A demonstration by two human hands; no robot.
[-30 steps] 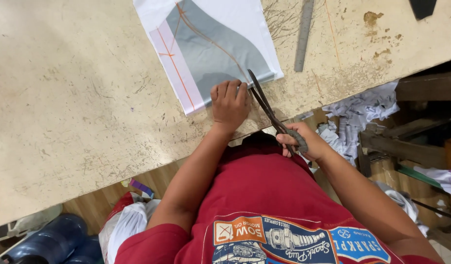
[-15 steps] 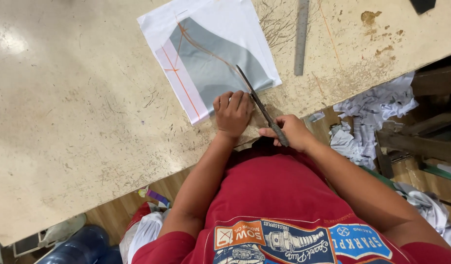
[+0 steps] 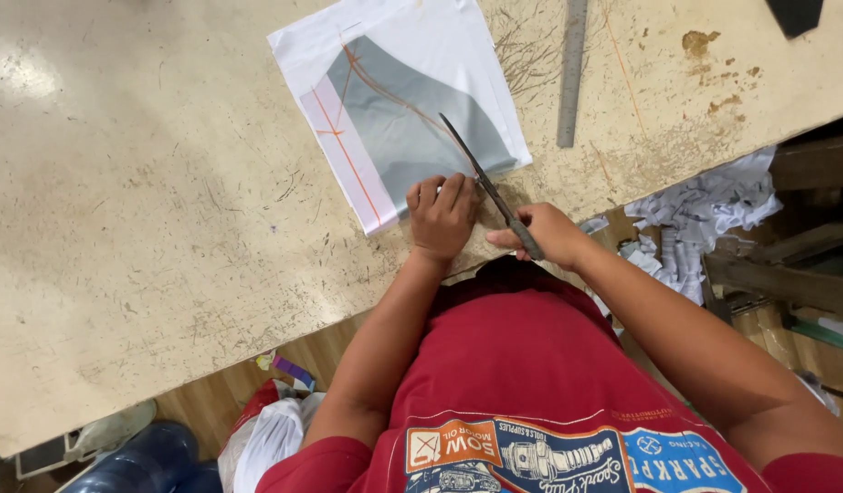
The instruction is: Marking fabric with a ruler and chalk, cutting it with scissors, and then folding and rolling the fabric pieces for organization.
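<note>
**Scissors into the near edge of the marked sheet**

The white sheet (image 3: 394, 100) lies flat on the worn table (image 3: 120, 228), close to the near edge, so you can reach it without leaning. A grey curved shape shows on it, with orange lines drawn along its left side and top.

Your left hand (image 3: 442, 215) presses fingers-down on the sheet's near edge, just beside the blades, pinning it so it cannot slide or lift.

Your right hand (image 3: 542, 235) is closed around the handles of the scissors (image 3: 481, 181); the blades look narrow, nearly together, angled up-left over the grey shape.

A metal ruler (image 3: 571, 73) rests right of the sheet, apart from it. White scraps (image 3: 705, 215) are heaped below the table's edge.
</note>
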